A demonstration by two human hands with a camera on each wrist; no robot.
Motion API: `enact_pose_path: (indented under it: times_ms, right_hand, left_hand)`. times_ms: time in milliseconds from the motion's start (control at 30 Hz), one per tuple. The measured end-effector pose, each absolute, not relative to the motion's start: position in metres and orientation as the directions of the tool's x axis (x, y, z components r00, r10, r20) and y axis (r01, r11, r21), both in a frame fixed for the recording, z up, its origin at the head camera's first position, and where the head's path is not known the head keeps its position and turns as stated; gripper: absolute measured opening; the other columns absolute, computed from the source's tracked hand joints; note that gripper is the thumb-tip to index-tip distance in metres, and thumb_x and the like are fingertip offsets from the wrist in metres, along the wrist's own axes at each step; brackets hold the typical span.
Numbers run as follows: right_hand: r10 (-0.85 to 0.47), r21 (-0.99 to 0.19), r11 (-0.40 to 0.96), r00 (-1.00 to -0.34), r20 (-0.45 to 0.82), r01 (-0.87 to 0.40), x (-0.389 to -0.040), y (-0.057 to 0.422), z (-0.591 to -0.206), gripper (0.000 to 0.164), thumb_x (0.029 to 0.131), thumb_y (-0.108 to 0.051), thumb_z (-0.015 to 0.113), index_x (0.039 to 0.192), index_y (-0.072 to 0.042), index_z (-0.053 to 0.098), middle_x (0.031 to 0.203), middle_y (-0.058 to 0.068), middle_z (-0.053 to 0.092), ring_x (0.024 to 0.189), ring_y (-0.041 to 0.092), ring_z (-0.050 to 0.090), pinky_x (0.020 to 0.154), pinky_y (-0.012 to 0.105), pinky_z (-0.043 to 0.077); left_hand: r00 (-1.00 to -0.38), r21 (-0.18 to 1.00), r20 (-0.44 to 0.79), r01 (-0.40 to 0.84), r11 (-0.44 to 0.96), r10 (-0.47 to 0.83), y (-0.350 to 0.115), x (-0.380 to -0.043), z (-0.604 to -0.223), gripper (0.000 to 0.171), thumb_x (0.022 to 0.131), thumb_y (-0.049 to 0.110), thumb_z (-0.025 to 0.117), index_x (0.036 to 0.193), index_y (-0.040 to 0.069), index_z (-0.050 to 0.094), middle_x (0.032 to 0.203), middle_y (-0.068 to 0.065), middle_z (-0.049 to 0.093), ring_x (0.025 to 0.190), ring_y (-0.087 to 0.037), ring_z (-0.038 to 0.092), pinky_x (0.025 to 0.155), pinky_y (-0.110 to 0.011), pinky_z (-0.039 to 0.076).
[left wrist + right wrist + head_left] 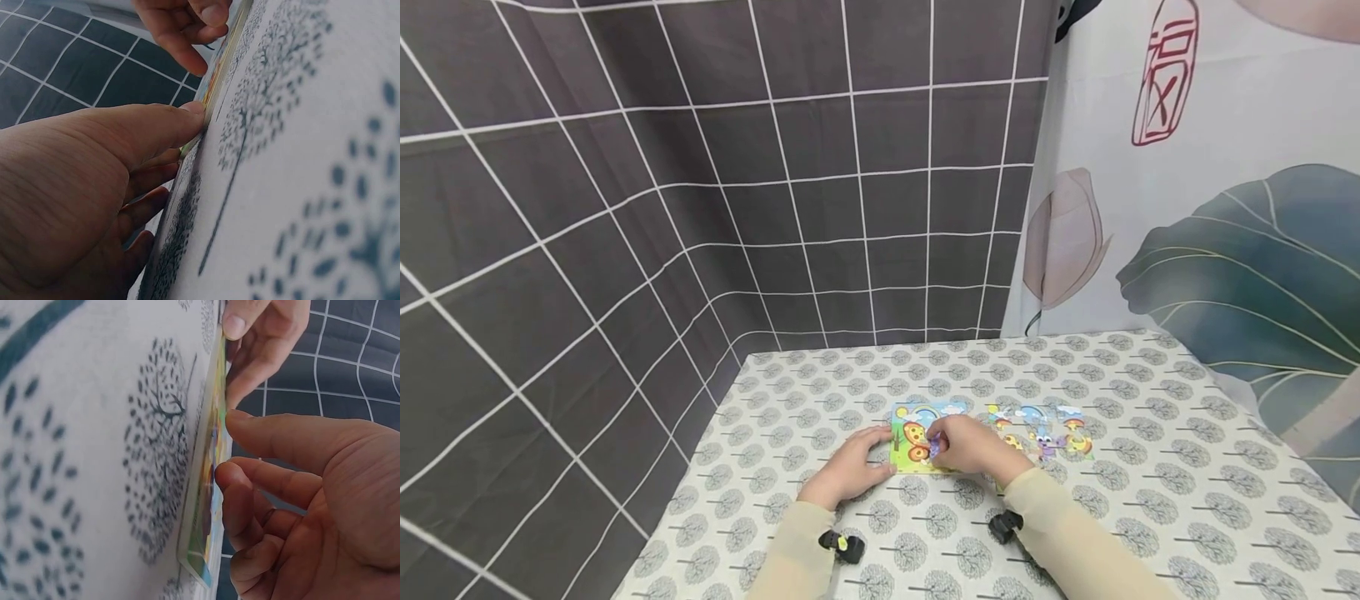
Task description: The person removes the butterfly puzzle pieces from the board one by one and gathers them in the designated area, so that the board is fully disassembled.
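Note:
A jigsaw puzzle board (906, 461) with a colourful butterfly picture lies flat on the table in the head view. My left hand (850, 468) rests at its left side, thumb at the near corner and fingers spread along the edge. In the left wrist view the left thumb (165, 122) touches the board's rim. Over the board's right half is my right hand (966, 443), its thumb and forefinger bent around a purple puzzle piece (935, 447) at the picture's surface. In the right wrist view those fingertips are right at the board's face; the other fingers curl inward.
Several loose puzzle pieces (1043, 446) with bright cartoon prints lie right of the board. A tree-patterned cloth (940, 521) covers the table. Dark checked fabric (895, 208) hangs behind and at the left, with a leaf-print curtain (1097, 108) at the right.

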State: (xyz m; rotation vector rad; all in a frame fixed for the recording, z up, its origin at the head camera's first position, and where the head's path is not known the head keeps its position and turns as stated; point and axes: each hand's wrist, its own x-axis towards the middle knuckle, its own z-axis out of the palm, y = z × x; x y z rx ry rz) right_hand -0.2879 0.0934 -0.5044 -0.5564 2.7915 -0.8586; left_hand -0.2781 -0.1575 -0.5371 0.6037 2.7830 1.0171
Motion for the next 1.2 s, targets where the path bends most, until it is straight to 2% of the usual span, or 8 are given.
enact_pose_path:
  times_ms: [267,500,767,1200]
  right_hand:
    - [-0.403,-0.541,0.778,-0.914,-0.040,-0.320,-0.2874,0.0923,-0.5056,0.042,0.078,-0.010,0.085,0.118,-0.008,0.076,0.071,-0.006,0.058,0.064,0.013,0.053,0.064,0.032,0.048]
    - [-0.396,-0.545,0.778,-0.917,-0.040,-0.312,-0.2851,0.0904,-0.5050,0.026,0.076,-0.008,0.085,0.099,-0.017,0.077,0.070,-0.006,0.059,0.064,0.013,0.053,0.065,0.033,0.048]
    - [-0.385,-0.554,0.774,-0.922,-0.028,-0.306,-0.2839,0.0884,-0.5034,0.020,0.076,-0.004,0.084,0.084,-0.018,0.072,0.072,-0.006,0.058,0.067,0.013,0.053,0.067,0.033,0.049]
    - [-0.387,-0.583,0.759,-0.921,-0.045,-0.290,-0.2857,0.0908,-0.5067,0.026,0.071,-0.005,0.088,0.087,-0.017,0.071,0.073,-0.004,0.059,0.067,0.014,0.054,0.066,0.033,0.049]
  left_hand:
    - [-0.918,0.646,0.018,0.314,0.696,0.397,-0.1565,-0.2784,-0.5368,0.056,0.096,0.030,0.077,0.147,0.016,0.060,0.159,0.003,0.049,0.151,-0.026,0.038,0.125,-0.052,0.029]
    - [-0.917,0.655,0.020,0.313,0.688,0.397,-0.1575,-0.2780,-0.5387,0.056,0.095,0.030,0.077,0.147,0.016,0.060,0.159,0.003,0.049,0.151,-0.027,0.039,0.125,-0.053,0.029]
    - [-0.913,0.651,0.036,0.329,0.684,0.405,-0.1577,-0.2793,-0.5386,0.056,0.095,0.029,0.077,0.146,0.015,0.060,0.158,0.002,0.050,0.150,-0.027,0.039,0.125,-0.052,0.030]
    - [-0.910,0.659,0.045,0.336,0.673,0.411,-0.1579,-0.2802,-0.5390,0.055,0.095,0.028,0.078,0.145,0.014,0.061,0.158,0.000,0.050,0.150,-0.028,0.040,0.125,-0.052,0.031]
